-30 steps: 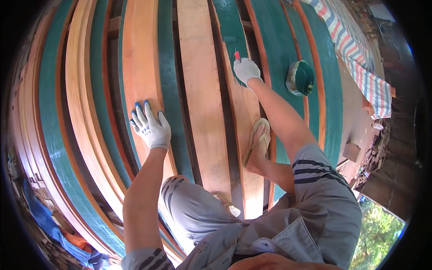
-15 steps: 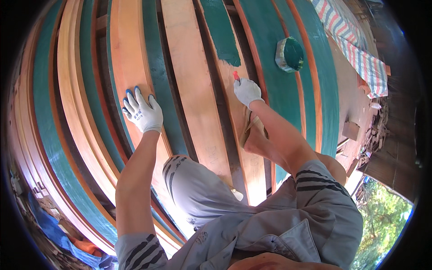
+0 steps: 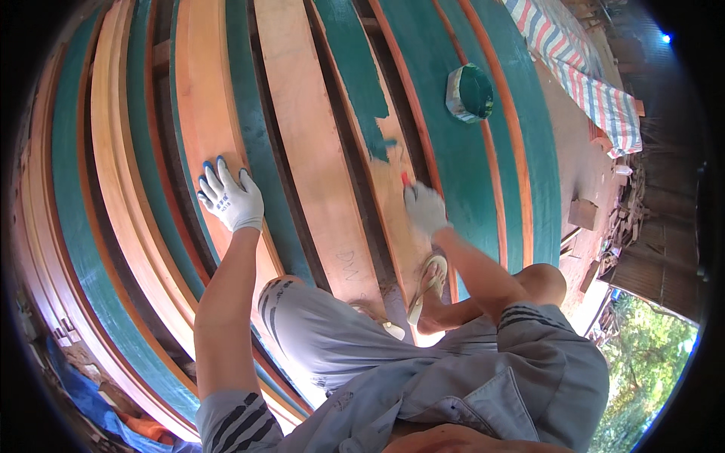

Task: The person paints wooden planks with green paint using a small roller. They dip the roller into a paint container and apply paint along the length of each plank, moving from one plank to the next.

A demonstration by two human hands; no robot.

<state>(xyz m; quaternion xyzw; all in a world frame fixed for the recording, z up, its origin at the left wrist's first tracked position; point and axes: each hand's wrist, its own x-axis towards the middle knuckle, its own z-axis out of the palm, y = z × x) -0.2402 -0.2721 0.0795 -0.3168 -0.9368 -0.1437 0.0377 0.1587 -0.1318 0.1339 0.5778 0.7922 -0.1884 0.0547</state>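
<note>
My left hand, in a white glove with blue fingertips, lies spread on a bare wooden plank. Gloved in white too, my right hand is closed round the red handle of a paintbrush and slightly blurred. The brush is over a partly painted plank: wet green paint covers its far part with a ragged edge, while the part by my hand is bare wood. To the right, a paint tub, green inside and smeared outside, stands on a green-painted board.
More long planks, some green and some bare, lie side by side with dark gaps between. My sandalled foot rests near my right hand. A striped tarp and scrap wood lie at the right.
My right hand has moved nearer and slightly right with the brush. Green paint now reaches further along the plank's left side. My left hand still lies flat; my foot shows more fully.
</note>
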